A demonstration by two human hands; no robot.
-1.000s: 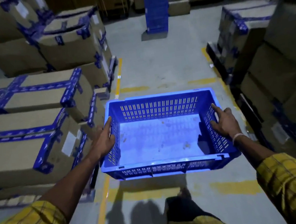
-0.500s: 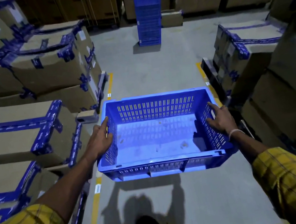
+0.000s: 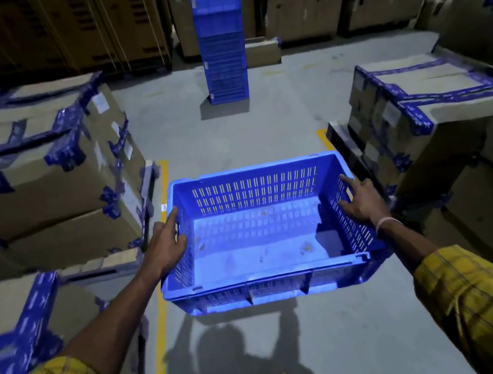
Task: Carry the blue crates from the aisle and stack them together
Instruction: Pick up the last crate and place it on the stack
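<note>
The left hand (image 3: 167, 246) and right hand (image 3: 364, 201) each grip a side of the empty crate (image 3: 262, 235), carried mid-aisle; the stack (image 3: 221, 43) ahead awaits it.

The blue crate (image 3: 261, 232) is an open-topped rectangular plastic box with rows of narrow slots through its walls and floor, held level above the grey aisle floor with its long sides across the view; its inside holds only a few small specks of dirt. The left hand (image 3: 164, 247) grips its left short wall and the right hand (image 3: 362, 201) its right short wall, fingers over the rim. Well ahead, at the far end of the aisle floor, the stack of blue crates (image 3: 221, 43) stands upright as a tall, straight column in front of the cartons.
</note>
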